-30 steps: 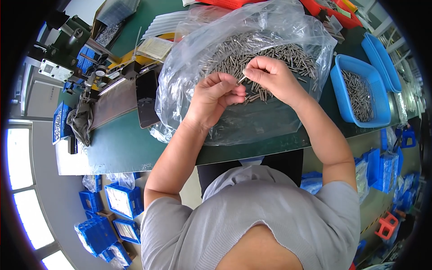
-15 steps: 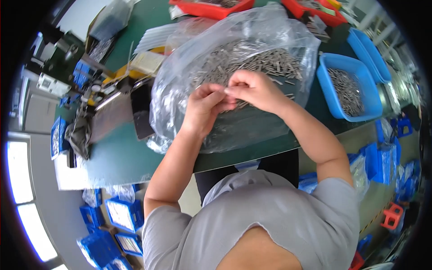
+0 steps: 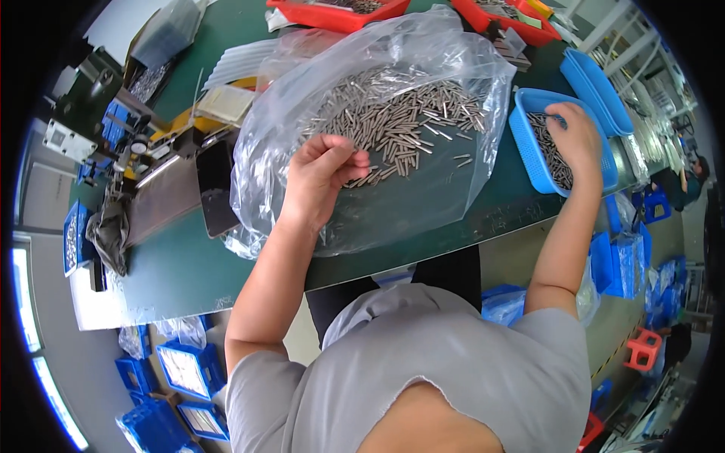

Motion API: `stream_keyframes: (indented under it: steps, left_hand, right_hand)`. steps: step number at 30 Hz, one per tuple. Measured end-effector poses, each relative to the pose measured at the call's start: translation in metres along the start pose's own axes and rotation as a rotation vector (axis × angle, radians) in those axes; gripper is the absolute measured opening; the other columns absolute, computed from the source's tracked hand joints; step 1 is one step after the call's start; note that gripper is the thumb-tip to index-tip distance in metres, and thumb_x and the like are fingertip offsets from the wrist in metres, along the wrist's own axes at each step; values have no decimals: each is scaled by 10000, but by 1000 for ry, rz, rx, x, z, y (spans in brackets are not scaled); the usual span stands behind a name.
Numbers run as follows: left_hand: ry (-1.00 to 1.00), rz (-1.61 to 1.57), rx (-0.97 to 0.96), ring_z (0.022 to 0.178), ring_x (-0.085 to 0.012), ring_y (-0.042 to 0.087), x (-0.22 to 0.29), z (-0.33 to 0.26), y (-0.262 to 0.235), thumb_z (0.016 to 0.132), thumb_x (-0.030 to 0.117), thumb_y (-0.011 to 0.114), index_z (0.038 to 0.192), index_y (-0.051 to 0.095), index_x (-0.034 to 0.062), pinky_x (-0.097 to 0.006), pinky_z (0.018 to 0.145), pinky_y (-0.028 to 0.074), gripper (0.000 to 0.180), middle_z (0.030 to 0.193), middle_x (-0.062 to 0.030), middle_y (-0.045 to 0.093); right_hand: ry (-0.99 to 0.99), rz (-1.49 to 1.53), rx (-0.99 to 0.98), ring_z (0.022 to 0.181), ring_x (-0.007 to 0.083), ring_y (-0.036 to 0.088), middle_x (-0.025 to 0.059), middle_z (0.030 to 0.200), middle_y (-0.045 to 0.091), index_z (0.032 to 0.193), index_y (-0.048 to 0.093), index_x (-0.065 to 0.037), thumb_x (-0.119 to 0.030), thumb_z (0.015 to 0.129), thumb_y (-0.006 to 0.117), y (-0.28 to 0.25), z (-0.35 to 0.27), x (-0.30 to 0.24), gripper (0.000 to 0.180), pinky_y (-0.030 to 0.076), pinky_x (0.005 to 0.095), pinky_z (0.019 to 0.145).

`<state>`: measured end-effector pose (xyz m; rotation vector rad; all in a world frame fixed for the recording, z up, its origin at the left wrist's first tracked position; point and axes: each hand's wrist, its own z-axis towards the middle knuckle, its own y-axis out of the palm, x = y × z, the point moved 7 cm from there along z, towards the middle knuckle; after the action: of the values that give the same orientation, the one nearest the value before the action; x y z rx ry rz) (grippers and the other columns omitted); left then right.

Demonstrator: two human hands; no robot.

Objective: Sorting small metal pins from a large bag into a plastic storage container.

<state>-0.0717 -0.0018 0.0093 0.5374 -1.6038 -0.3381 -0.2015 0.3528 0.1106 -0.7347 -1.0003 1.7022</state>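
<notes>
A heap of small grey metal pins (image 3: 393, 121) lies spread on a large clear plastic bag (image 3: 445, 192) on the green table. Over the near left side of this heap is my left hand (image 3: 321, 174), its fingers curled and thumb pressed against them; whatever they hold is too small to make out. My right hand (image 3: 580, 140) reaches into a blue plastic basket (image 3: 529, 162) at the right, which holds many similar pins (image 3: 545, 143). Its thumb and bent fingers look slightly apart above those pins, with the fingertips partly hidden.
A second blue basket (image 3: 596, 83) stands behind the first. Red trays (image 3: 340, 16) sit at the far edge. To the left are a dark plate (image 3: 217, 189), a bench machine (image 3: 83, 121) and a crumpled grey cloth (image 3: 111, 234). Blue crates (image 3: 189, 370) stand on the floor.
My right hand has left my left hand and moved right, into the blue basket. My left hand stays over the heap with curled fingers. The whole view has shifted slightly.
</notes>
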Motion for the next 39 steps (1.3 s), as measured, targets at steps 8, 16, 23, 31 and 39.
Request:
stream_keyframes:
  steps: [8,16,23,31,39]
  left_hand:
    - [26,24,43,707,-190,630,1,-3,-13,884,82,553,896,540,-16,-291,678,543,100,813,-136,630]
    - [22,11,35,727,-198,635,-1,0,-11,892,87,538,910,552,-11,-302,693,540,101,820,-141,638]
    - [14,-41,48,720,-194,640,0,0,-12,866,58,561,893,539,-21,-303,674,556,87,816,-139,637]
    - [-70,-42,-59,790,-210,647,-12,-1,-5,899,62,532,934,552,-8,-303,719,553,81,860,-142,641]
    - [-79,-37,-102,782,-201,650,-13,-2,2,883,53,560,914,550,-26,-309,713,554,85,845,-136,647]
  right_hand:
    - [-282,809,-274,704,208,594,93,840,618,929,629,-44,-90,785,643,13,-10,-137,152,465,285,640]
    - [-777,286,-323,716,302,607,117,758,564,763,577,-24,-73,717,606,57,-37,-243,73,498,391,634]
    - [-716,476,-309,712,318,604,131,775,598,749,573,-21,-62,708,585,69,-28,-252,60,493,390,632]
    - [-87,1640,-765,671,64,574,10,776,609,920,591,-24,-80,846,598,78,-17,-228,93,458,196,553]
    - [-124,1560,-707,668,48,573,12,772,618,912,595,-18,-71,834,604,79,-23,-233,95,442,187,540]
